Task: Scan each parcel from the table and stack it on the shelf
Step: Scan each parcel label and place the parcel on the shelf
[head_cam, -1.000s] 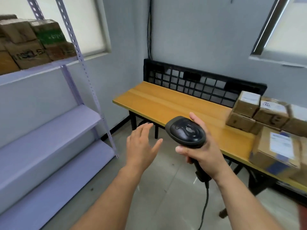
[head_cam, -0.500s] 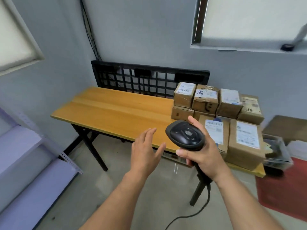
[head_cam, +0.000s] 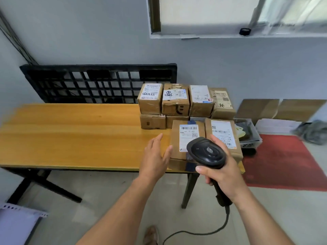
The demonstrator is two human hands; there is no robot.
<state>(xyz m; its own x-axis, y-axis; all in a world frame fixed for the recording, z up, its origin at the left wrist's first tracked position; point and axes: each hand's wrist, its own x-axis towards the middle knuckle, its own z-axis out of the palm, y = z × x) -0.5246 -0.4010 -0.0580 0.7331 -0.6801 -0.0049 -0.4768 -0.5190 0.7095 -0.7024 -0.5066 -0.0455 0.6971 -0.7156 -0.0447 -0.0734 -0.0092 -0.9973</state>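
Note:
Several brown cardboard parcels with white labels stand stacked at the right end of the wooden table point(head_cam: 67, 135). The nearest parcel point(head_cam: 177, 144) sits at the front edge, with a second labelled parcel point(head_cam: 222, 133) to its right. My left hand point(head_cam: 155, 158) is open, fingers straight, hovering just left of the nearest parcel; whether the thumb touches it is unclear. My right hand point(head_cam: 221, 172) grips the handle of a black corded barcode scanner point(head_cam: 206, 152), whose head is over the front parcels.
A black plastic pallet point(head_cam: 99, 82) leans on the wall behind the table. A clear bin point(head_cam: 251, 137) and a red mat point(head_cam: 283, 160) lie on the floor to the right. A corner of the lilac shelf point(head_cam: 19, 220) shows at bottom left.
The view has swung right from the shelf to face the table. Both hands have come closer to the front parcels, and the scanner head now hangs over them.

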